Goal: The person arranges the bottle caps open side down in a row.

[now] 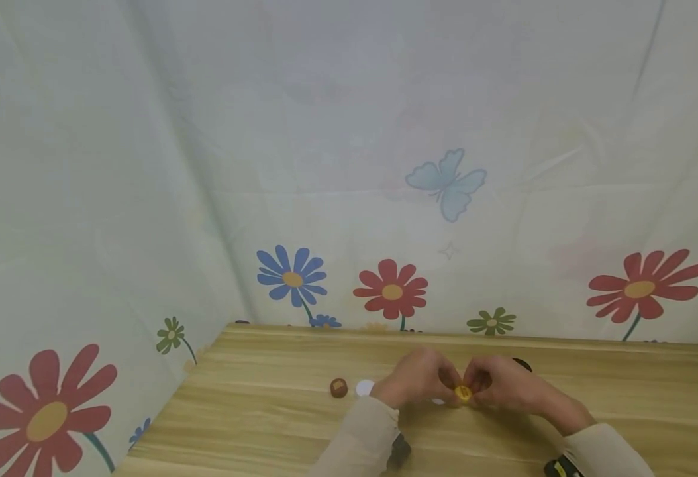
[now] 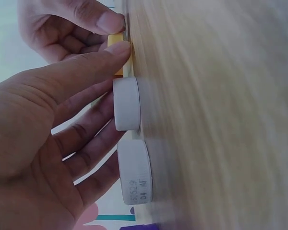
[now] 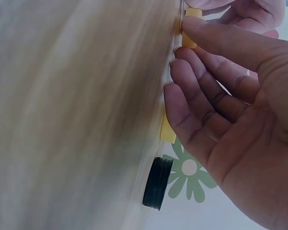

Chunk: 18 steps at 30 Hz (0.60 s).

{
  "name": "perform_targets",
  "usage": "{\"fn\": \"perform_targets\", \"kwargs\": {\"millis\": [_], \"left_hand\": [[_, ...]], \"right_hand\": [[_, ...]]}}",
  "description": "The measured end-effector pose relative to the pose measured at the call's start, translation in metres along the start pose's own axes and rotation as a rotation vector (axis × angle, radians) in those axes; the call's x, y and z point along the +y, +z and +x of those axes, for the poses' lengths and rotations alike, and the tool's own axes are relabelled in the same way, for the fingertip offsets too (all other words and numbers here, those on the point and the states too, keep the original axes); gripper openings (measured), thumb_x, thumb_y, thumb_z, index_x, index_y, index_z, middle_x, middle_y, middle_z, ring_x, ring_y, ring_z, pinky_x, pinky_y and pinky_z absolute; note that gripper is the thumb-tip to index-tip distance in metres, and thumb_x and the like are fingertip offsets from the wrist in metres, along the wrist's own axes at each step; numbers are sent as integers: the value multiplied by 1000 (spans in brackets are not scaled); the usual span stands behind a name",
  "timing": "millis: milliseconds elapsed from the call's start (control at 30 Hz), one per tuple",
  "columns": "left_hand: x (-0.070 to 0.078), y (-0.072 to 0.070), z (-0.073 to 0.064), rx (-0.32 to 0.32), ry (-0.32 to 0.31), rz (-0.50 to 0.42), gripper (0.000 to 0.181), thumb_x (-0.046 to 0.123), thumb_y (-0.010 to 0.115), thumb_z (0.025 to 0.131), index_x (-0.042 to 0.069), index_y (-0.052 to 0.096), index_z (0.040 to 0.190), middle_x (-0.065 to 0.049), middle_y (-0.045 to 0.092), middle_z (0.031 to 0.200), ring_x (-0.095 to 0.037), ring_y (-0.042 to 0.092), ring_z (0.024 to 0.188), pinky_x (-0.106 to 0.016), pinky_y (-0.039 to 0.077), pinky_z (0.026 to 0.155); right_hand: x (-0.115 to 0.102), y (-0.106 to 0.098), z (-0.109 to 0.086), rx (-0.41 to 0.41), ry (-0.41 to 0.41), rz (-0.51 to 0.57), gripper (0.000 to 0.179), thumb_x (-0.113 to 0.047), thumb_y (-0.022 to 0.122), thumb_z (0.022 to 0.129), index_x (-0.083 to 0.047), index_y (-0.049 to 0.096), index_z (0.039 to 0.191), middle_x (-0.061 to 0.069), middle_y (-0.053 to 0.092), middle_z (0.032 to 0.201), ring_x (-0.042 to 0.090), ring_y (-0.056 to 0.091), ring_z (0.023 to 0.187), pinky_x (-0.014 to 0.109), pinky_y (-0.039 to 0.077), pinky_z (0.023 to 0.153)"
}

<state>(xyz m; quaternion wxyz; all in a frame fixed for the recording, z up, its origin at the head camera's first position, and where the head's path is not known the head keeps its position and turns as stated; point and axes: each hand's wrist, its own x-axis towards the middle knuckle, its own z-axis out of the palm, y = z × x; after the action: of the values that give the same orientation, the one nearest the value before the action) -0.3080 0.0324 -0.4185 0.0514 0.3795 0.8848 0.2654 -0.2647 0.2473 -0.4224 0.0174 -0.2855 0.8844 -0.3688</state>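
A small yellow bottle cap sits low at the tabletop, between the fingertips of both hands. My left hand pinches it from the left, its thumb lying against the side in the left wrist view. From the right, my right hand pinches the same cap, with its other fingers loosely bent near the wood. Two white caps stand on the table close beside my left fingers. Under my right fingertips, partly hidden, is a second yellow cap.
A reddish-brown cap lies left of the white caps, and a black cap lies beyond the right hand. The wooden table meets a flower-printed cloth at its back and left edges.
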Motion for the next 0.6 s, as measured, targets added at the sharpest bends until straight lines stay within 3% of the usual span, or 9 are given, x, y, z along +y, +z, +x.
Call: {"fn": "perform_targets", "kwargs": {"millis": [300,600], "left_hand": [[3,2,1,-11,-17,75,18,18,96,80,18,86,94,18,73,80,5,55,74,-15,45,72],[4,-1,-2,-20,-19,48,21,18,96,79,18,86,97,17,75,86,5,56,77,-16,46,75]], "right_hand": [[1,0,-1,-24,5,6,23,-2,88,83,-7,70,97,-4,68,88,6,61,79,27,55,69],[0,-1,-1,-28,17,-6,24,-2,87,82,-7,70,97,-4,68,89,7,61,80,27,55,70]]}}
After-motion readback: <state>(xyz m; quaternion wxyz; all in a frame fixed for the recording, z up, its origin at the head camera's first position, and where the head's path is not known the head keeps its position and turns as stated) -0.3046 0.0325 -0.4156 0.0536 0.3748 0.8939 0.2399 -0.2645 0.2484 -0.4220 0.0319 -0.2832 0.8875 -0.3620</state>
